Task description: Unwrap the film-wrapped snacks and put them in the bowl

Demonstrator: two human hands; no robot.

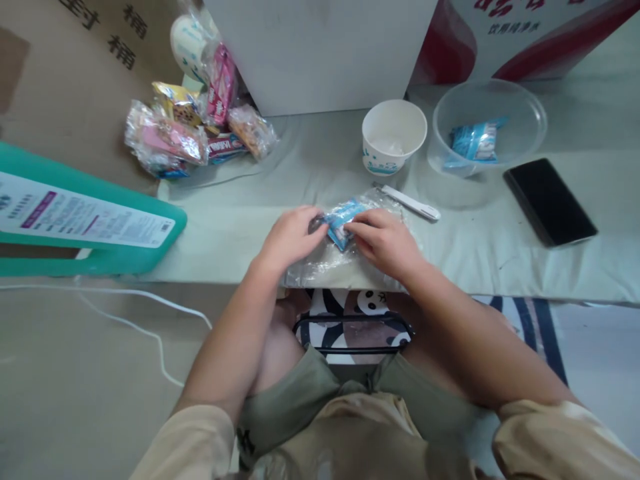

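A small blue-and-white wrapped packet (342,221) lies between my two hands at the near edge of the covered table. My left hand (296,233) grips its left end, thumb toward the packet. Fingers of my right hand (383,240) pinch its right side. Under the packet and both hands spreads a crinkled sheet of clear plastic (320,263). Just beyond my right hand is a slim white-handled tool (413,203) with a metal tip. Behind it stands a paper cup (393,137) with something pale inside.
A clear round tub (535,127) holds a similar blue packet (475,141). To its right lies a black phone (550,200). Wrapped snacks (173,137) pile up at the back left, near a green labelled container (165,247). White and red boxes (325,53) stand behind.
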